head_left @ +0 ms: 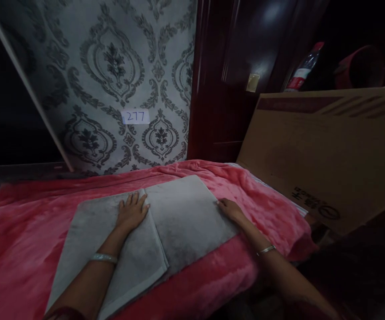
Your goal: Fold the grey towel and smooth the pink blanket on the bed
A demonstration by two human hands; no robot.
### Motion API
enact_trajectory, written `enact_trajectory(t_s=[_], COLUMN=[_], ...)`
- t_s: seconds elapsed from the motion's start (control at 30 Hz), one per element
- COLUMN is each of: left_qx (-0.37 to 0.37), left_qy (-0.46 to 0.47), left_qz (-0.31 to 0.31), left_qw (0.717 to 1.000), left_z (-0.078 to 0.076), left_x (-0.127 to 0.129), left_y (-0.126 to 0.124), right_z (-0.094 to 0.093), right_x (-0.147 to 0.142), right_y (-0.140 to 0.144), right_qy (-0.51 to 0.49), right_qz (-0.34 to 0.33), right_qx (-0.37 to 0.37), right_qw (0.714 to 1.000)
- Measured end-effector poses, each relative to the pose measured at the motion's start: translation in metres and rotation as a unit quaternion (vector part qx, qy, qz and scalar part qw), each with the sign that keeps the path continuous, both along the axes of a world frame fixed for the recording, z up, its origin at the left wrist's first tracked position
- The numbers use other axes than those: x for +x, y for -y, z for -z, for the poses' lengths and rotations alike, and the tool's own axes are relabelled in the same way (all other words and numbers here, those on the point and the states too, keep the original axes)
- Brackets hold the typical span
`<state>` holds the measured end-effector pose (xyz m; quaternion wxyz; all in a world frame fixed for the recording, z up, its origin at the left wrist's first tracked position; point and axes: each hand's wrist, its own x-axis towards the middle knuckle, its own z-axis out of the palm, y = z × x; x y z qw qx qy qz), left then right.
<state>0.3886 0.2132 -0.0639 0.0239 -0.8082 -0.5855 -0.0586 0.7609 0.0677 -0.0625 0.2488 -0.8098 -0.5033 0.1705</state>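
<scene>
Forearms reach a velvety, mottled grey folded cloth, left fingers spread, right fingers pinching its edge.

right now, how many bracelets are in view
2: a pale bracelet above the left hand, which lies on the gray cloth, and a silvery bracelet above the right hand, at the cloth's edge. Any higher up may be hidden.

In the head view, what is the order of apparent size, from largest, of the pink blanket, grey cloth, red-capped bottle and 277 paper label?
1. Pink blanket
2. Grey cloth
3. Red-capped bottle
4. 277 paper label
</scene>
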Motion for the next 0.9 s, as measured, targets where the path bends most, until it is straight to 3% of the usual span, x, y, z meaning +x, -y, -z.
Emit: enact_trajectory(t_s=[0.13, 0.27, 0.4, 0.47, 0.57, 0.7, 0.83, 0.87, 0.9], left_qx=[-0.005, -0.016, -0.039, -0.081, -0.148, -0.195, -0.295, -0.305, -0.303], left_qy=[0.003, 0.006, 0.063, 0.175, 0.358, 0.468, 0.657, 0.669, 0.659], left_qz=[0.002, 0.013, 0.035, 0.043, 0.046, 0.038, -0.048, -0.074, -0.095], left_qw=[1.0, 1.0, 0.997, 0.98, 0.921, 0.861, 0.692, 0.674, 0.682], left_z=[-0.003, -0.008, -0.009, -0.013, -0.026, -0.05, -0.064, -0.063, -0.061], left_x=[0.0, -0.001, -0.004, -0.006, -0.014, -0.048, -0.099, -0.111, -0.12], left_y=[0.003, 0.009, 0.013, 0.013, 0.01, 0.005, 0.013, 0.017, 0.021], right_z=[0.002, -0.012, -0.041, -0.061, -0.091, -0.113, -0.097, -0.088, -0.079], right_x=[0.009, 0.006, -0.011, -0.033, -0.092, -0.206, -0.307, -0.324, -0.337], right_y=[-0.005, 0.002, 0.0, -0.01, -0.031, -0.046, -0.038, -0.032, -0.026], right_qy=[-0.058, -0.169, -0.417, -0.462, -0.458, -0.334, -0.106, -0.082, -0.07], right_qz=[-0.029, -0.1, -0.111, -0.099, -0.154, -0.314, -0.386, -0.392, -0.398], right_qx=[-0.016, -0.021, 0.006, 0.024, 0.044, 0.084, 0.047, 0.029, 0.013], right_qw=[0.998, 0.98, 0.902, 0.881, 0.874, 0.885, 0.915, 0.916, 0.915])
